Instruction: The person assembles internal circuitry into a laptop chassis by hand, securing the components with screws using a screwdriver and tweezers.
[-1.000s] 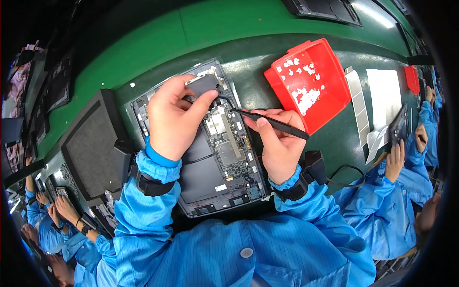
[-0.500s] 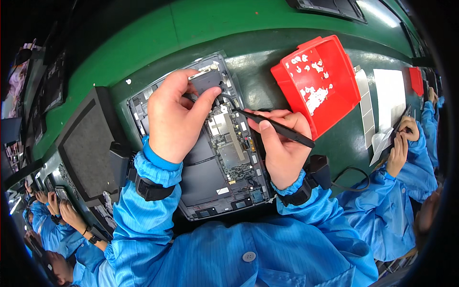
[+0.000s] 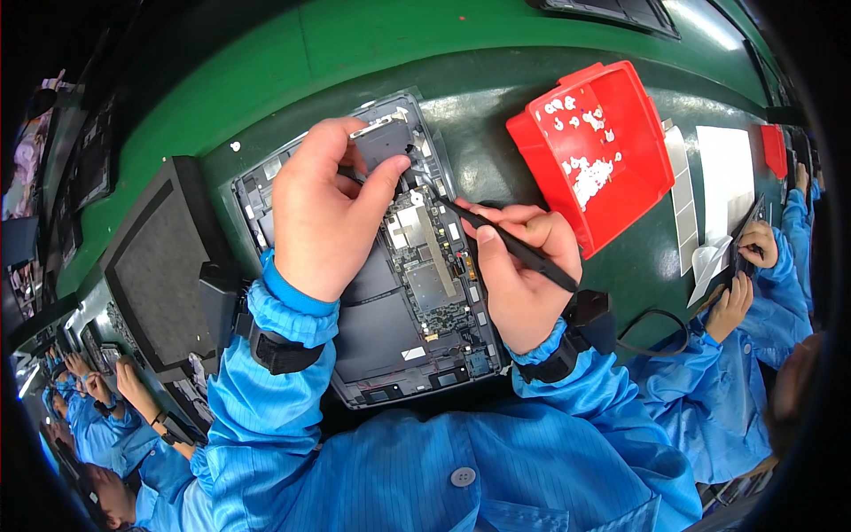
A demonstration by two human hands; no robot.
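Observation:
An opened tablet-like device (image 3: 368, 332) lies in front of me, with a green circuit board (image 3: 433, 282) and dark flat battery-like panels bared. At its far end my left hand (image 3: 324, 217) is closed, thumb and fingers pinching the edges of a dark grey flat part (image 3: 386, 142). Part of that piece is hidden by the hand. Black tweezers (image 3: 523, 248) are gripped in my right hand (image 3: 532, 279). Their tips reach the board's far end, close to a round white piece (image 3: 417, 200) and just right of my left thumb; what the tips touch is too small to tell.
Right of the device stands a red bin (image 3: 589, 168) holding small white pieces. A black foam-lined tray (image 3: 168, 266) lies to the left. White sheets (image 3: 722, 182) and a co-worker's hands (image 3: 740, 275) are farther right. A black cable (image 3: 660, 332) loops near my right wrist.
Both hands stay in nearly the same place. The tweezers and right hand have shifted slightly, and the dark grey part has moved a little away from me, showing more of its surface.

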